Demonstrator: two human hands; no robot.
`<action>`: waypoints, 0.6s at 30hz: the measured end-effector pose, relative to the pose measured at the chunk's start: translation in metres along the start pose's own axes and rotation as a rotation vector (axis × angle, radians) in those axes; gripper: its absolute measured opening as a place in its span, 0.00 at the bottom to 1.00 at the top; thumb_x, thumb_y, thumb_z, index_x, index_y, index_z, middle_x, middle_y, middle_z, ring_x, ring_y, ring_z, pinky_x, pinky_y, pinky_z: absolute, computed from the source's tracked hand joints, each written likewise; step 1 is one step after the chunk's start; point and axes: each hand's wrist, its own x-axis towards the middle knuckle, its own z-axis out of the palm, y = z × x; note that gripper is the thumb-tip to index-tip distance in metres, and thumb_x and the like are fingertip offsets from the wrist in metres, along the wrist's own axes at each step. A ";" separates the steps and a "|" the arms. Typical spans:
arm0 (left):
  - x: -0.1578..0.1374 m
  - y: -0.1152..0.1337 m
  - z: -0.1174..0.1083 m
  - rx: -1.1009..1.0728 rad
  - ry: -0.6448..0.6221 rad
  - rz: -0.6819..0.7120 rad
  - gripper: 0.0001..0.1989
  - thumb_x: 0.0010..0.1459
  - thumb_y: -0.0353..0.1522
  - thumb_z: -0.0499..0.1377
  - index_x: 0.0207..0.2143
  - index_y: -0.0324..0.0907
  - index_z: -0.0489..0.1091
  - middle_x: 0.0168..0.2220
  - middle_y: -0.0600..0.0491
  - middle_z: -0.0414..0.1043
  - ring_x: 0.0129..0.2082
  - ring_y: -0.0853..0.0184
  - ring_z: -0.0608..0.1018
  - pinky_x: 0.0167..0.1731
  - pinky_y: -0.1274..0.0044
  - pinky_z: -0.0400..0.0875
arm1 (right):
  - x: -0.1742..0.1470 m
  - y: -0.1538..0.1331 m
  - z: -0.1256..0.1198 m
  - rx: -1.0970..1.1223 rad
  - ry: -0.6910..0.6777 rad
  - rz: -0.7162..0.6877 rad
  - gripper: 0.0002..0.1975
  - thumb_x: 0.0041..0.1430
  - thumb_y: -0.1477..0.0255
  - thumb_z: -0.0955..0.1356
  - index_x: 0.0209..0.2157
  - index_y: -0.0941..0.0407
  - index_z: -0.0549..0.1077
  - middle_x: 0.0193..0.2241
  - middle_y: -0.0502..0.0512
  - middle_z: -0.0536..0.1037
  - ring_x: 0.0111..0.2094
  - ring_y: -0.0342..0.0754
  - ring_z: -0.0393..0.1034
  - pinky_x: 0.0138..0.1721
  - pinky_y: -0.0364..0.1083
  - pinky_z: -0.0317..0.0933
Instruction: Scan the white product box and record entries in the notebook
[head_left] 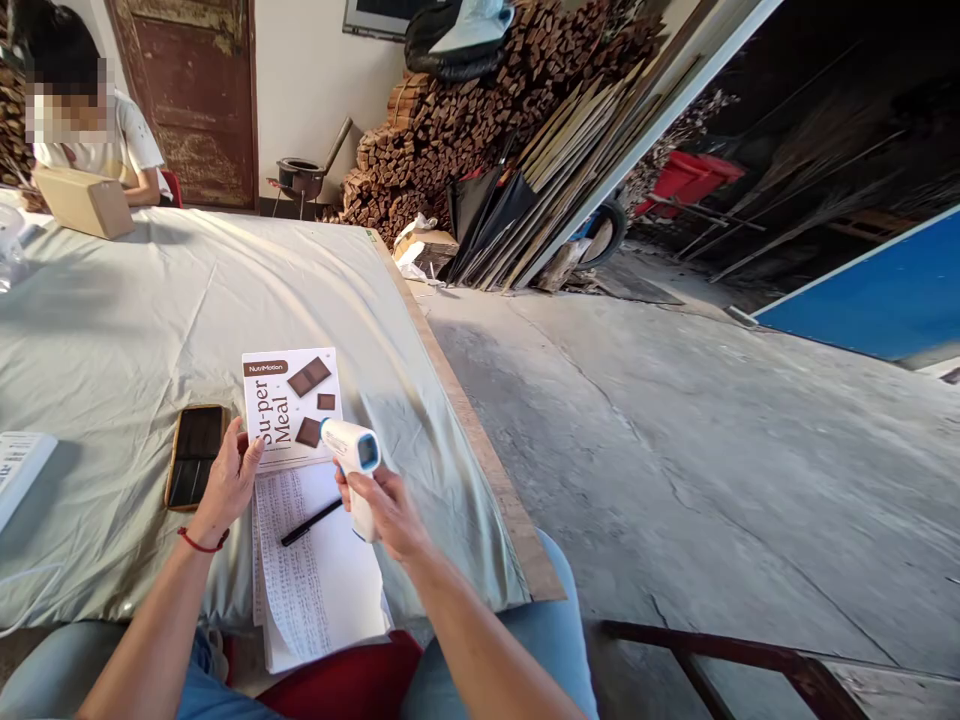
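Observation:
My right hand is wrapped round the handle of a white and blue infrared thermometer. Its head overlaps the right side of a white box printed with brown chocolate pieces and "Su-per Meal". At that box's lower left edge, my left hand grips it with thumb and fingers; a red cord circles the wrist. Below the box lies a stack of paper, its left part covered in handwriting. A black pen rests on the sheets. Left of my left hand, a phone in a yellowish case lies flat.
A pale cloth covers the table, whose bare wooden edge runs along the right. A white power strip lies at far left. Across the table, a person sits behind a cardboard box. Firewood is stacked behind.

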 end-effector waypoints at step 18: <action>-0.003 0.013 0.001 -0.270 -0.090 0.016 0.31 0.58 0.47 0.65 0.59 0.42 0.66 0.53 0.42 0.75 0.54 0.52 0.76 0.54 0.61 0.71 | 0.001 0.010 0.027 0.107 -0.037 0.038 0.27 0.41 0.47 0.76 0.24 0.55 0.68 0.22 0.48 0.67 0.24 0.42 0.58 0.28 0.44 0.54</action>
